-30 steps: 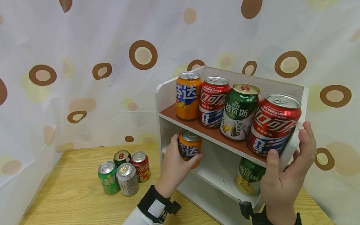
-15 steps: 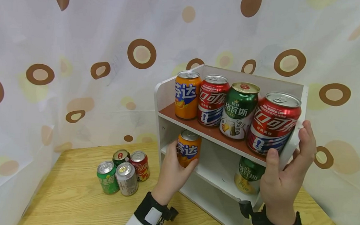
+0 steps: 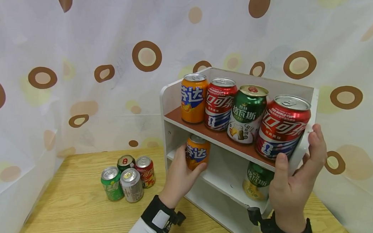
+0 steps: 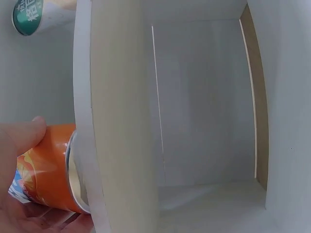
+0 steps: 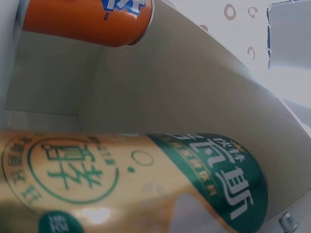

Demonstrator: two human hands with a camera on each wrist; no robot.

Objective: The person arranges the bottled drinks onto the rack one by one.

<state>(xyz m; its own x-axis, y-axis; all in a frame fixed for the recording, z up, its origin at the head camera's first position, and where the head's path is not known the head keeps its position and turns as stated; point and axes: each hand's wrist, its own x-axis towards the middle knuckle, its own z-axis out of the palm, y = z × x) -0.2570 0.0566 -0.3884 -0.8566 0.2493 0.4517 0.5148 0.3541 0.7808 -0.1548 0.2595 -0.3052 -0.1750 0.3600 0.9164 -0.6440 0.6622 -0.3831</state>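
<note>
In the head view my left hand (image 3: 181,176) grips an orange Fanta can (image 3: 197,153) at the left end of the middle level of a small white shelf unit (image 3: 218,218). The left wrist view shows the can's base (image 4: 77,179) right at the shelf board's front edge. My right hand (image 3: 294,187) holds the unit's right side panel, thumb at the front edge and fingers on the outer side. Near that hand, on the middle level, stands a green and gold kvass can (image 3: 257,181); it fills the front of the right wrist view.
On the brown top shelf stand another Fanta can (image 3: 193,99), two red cola cans (image 3: 220,104) and a green-white kvass can (image 3: 246,115). Several cans, including a green can (image 3: 112,188) and a silver can (image 3: 131,186), are grouped on the wooden table (image 3: 81,210) at left.
The Fanta can in my left hand has shifted slightly, first a little left, then back right along the middle level. My right hand stays on the side panel.
</note>
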